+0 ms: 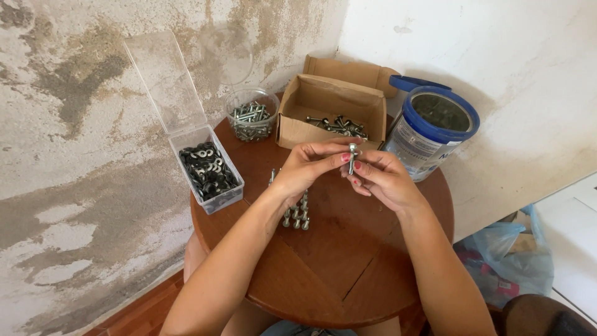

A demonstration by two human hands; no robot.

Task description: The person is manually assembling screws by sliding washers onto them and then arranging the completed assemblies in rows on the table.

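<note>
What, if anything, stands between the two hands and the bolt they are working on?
Nothing visible does. The bolt is already pinched between the fingertips of the left hand and the right hand, held upright above the round wooden table. The cardboard box sits behind it, apart.

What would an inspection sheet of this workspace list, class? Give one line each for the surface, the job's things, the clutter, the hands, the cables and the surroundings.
Surface: round wooden table, a crack showing in the top.
Job's things: bolt held upright; row of bolts standing on the table.
Clutter: clear box of washers, lid up; round tub of bolts; cardboard box with bolts; blue-rimmed tin.
Hands: left hand and right hand both pinch the bolt.
Cables: nothing seen.
Surroundings: peeling wall; plastic bag on floor.
</note>
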